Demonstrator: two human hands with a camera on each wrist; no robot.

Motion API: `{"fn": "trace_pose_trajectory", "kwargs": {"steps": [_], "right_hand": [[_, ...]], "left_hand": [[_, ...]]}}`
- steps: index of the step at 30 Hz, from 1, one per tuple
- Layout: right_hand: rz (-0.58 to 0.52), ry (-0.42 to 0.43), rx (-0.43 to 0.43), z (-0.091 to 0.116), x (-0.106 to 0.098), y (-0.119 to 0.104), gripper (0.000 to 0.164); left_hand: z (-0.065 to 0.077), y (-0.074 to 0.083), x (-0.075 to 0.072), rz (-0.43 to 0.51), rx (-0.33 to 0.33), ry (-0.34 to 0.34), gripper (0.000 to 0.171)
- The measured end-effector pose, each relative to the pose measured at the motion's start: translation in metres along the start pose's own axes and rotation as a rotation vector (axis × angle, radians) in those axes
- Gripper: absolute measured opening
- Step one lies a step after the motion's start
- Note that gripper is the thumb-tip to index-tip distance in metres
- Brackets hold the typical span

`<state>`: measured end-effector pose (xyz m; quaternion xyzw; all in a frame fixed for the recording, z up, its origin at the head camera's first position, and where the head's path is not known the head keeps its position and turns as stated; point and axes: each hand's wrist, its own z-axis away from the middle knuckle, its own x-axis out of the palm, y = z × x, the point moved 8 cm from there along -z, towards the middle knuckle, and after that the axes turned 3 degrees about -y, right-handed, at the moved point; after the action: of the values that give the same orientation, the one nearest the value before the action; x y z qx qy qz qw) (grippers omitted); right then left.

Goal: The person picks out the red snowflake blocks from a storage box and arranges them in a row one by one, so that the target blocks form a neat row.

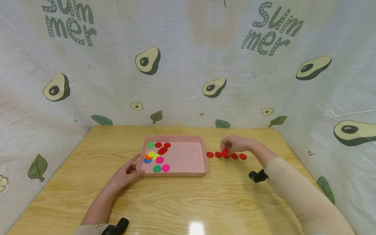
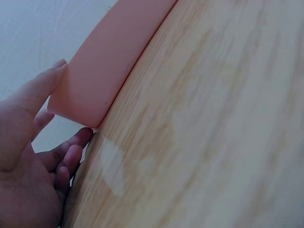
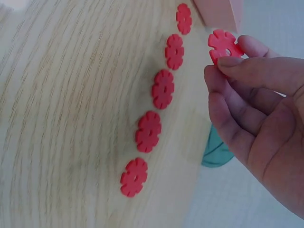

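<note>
My right hand (image 1: 237, 144) pinches a red notched plastic disc (image 3: 220, 42) between thumb and fingers, raised over a row of like discs. Several red discs (image 3: 163, 89) lie flat and spaced apart in that row, to the right of a shallow pink tray (image 1: 188, 156). With thumb at the front rim and fingers along the left side, my left hand (image 1: 124, 176) holds the tray's front left corner. In the left wrist view, the thumb lies against the tray wall (image 2: 102, 61) and the other fingers curl near its lower corner.
Inside the tray's left half lie loose discs: red (image 1: 158, 145), yellow (image 1: 151, 154), pink (image 1: 165, 168), green (image 1: 157, 168), blue (image 1: 147, 161) and orange (image 1: 148, 157). The wooden table (image 1: 188, 199) meets a printed cloth backdrop (image 1: 182, 78) at the back and sides.
</note>
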<state>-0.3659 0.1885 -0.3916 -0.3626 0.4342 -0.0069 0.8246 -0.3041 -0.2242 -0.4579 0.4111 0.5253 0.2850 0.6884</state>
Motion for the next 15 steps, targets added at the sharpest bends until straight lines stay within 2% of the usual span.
{"fn": "trace_pose_trajectory", "kwargs": {"steps": [6,15], "right_hand": [[-0.038,0.004,0.005,0.014,-0.002,0.014,0.02],[-0.061,0.055,0.088,0.029,-0.006,0.04,0.018]], "left_hand": [[0.0,0.001,0.001,0.005,-0.001,-0.004,0.078],[-0.001,-0.003,0.0,-0.021,-0.013,0.006,0.078]]}}
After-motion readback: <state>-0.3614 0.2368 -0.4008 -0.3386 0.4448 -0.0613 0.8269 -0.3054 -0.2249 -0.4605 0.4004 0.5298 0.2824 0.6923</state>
